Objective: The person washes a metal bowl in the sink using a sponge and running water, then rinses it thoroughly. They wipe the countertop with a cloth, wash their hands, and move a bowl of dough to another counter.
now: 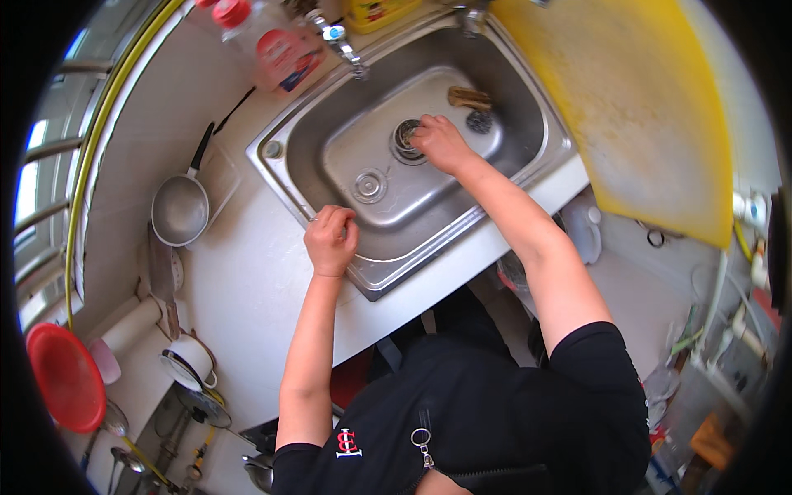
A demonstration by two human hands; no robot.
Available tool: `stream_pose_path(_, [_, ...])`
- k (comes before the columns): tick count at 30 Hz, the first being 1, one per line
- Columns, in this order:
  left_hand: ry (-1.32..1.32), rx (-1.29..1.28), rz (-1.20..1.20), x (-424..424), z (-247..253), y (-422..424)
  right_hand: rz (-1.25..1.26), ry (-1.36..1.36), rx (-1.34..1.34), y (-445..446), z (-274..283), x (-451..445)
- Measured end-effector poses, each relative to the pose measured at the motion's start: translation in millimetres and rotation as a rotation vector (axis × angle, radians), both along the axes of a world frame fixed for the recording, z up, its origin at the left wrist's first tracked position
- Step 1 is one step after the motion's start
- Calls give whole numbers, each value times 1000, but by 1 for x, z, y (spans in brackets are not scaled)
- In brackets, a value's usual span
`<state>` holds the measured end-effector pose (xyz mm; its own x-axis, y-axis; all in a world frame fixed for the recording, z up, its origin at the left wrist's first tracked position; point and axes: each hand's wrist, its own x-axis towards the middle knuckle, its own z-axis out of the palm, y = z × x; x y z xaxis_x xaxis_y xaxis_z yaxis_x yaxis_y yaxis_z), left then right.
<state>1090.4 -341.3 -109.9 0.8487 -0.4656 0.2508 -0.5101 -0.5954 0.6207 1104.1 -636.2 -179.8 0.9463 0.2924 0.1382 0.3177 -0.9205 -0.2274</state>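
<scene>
My right hand [440,143] reaches into a stainless steel sink [346,154], its fingertips at the rim of the open drain [405,133]. Dark bits show inside the drain. The fingertips are partly hidden, so whether they pinch anything is unclear. A round metal drain cover [370,185] lies on the basin floor to the left of the drain. Beyond my right hand are a brown folded scrubbing pad or cloth [469,98] and a steel wool scourer [478,122]. My left hand [332,240] is loosely curled at the sink's near left rim, with nothing visible in it.
Two taps [339,40] [473,21] stand behind the sink, beside a detergent bottle [272,52]. A yellow-edged board [649,111] leans at the right. On the left are a small saucepan [180,210], a cleaver [162,272], a white enamel pot [189,362] and a red basin [66,378].
</scene>
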Motion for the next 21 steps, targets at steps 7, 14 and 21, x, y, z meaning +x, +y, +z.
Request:
stream_pose_path(7, [17, -7, -55, -5, -5, 2, -436, -366, 345, -26, 111, -95])
stream_pose_path(14, [-4, 69, -94, -10, -12, 0, -1311, -248, 1399, -65, 72, -315])
stream_pose_path(21, [-6, 229, -126, -14, -11, -2, -1814, -320, 2343, -66, -67, -407])
